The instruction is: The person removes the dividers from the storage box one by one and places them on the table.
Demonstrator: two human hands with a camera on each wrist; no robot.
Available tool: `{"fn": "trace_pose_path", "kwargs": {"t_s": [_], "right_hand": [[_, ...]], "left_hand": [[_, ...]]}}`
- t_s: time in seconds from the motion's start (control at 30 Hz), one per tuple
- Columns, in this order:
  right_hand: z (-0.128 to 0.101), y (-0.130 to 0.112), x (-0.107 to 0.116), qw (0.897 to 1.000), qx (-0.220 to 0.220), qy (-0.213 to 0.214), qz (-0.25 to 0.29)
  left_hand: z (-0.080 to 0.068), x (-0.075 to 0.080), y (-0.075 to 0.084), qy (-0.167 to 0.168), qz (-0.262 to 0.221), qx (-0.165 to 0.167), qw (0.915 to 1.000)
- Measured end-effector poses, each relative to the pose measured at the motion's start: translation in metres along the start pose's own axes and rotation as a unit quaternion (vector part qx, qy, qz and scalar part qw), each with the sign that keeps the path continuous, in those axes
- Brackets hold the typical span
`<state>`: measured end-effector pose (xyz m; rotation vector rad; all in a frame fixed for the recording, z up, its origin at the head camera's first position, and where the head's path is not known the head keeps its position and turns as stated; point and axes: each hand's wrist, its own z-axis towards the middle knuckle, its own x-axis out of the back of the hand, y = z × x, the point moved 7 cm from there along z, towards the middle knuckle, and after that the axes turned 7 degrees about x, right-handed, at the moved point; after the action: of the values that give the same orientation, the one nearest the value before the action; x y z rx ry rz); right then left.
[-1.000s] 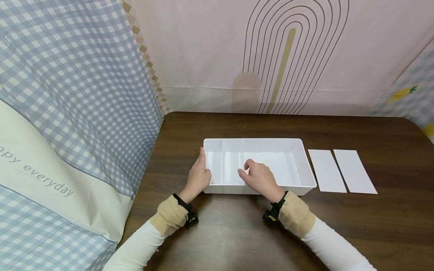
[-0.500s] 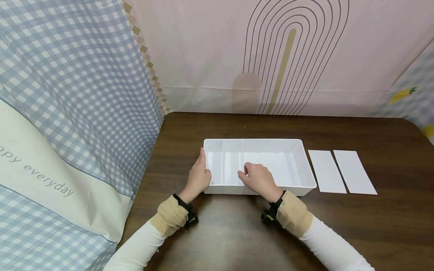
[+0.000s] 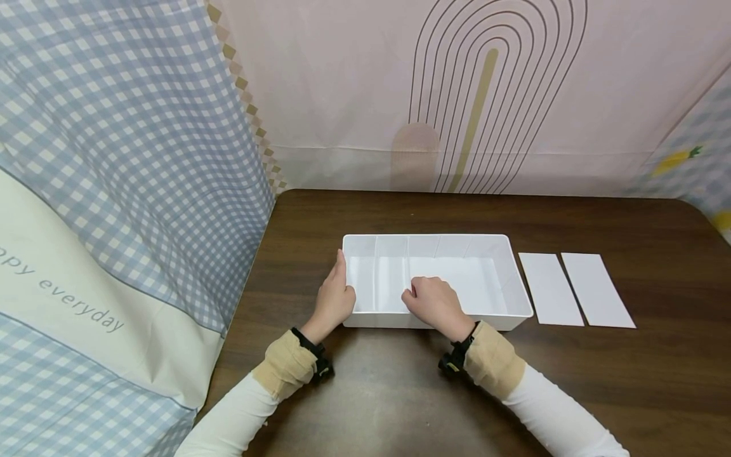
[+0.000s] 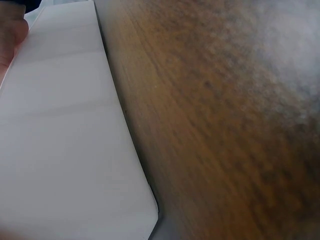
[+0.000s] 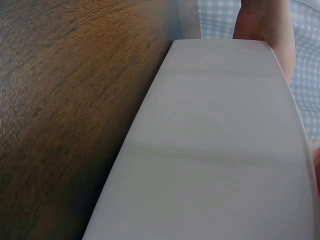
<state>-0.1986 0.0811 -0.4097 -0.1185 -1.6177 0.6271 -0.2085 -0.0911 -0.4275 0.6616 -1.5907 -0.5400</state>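
We've got checked cloth (image 3: pixel 143 95) hanging L of a dark wood table (image 3: pixel 377 393), & the white box (image 3: pixel 428 320) sits on that table approx. mid, long side facing us. Just R of it lie 2 flat white pieces, the inner panel (image 3: pixel 551 289) & the outer panel (image 3: pixel 598 290), thin gap b/w them. Our L hand (image 3: pixel 335 296) has straight fingers laid along the box's L end, thumb apart from them by the rim. Our R hand (image 3: pixel 436 299) is over the box, fingers curled in, thumb close to index; can't tell if they clamp anything b/c the hand hides its own tips. Inside, toward the L, 2 thin lines look like the L divider (image 3: pixel 375 273) & the R divider (image 3: pixel 408 260), the latter running to our R fingers. Risks, we reckon: if R hand pushes off-line, R divider prob. tilts or seats crooked; if L hand lets up, box cd slide on the smooth wood; pressing too hard cd bow its thin walls; a wide R swing cd knock the panels
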Motion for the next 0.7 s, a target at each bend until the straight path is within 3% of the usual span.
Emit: {"fn": "trace_pose_path", "kwargs": {"t_s": [0.7], "right_hand": [[-0.0011,-0.0023,0.0025,0.999,0.011,0.026,0.015]], "left_hand": [[-0.0013,0.0013,-0.0001,-0.004,0.001,0.002,1.0]]}}
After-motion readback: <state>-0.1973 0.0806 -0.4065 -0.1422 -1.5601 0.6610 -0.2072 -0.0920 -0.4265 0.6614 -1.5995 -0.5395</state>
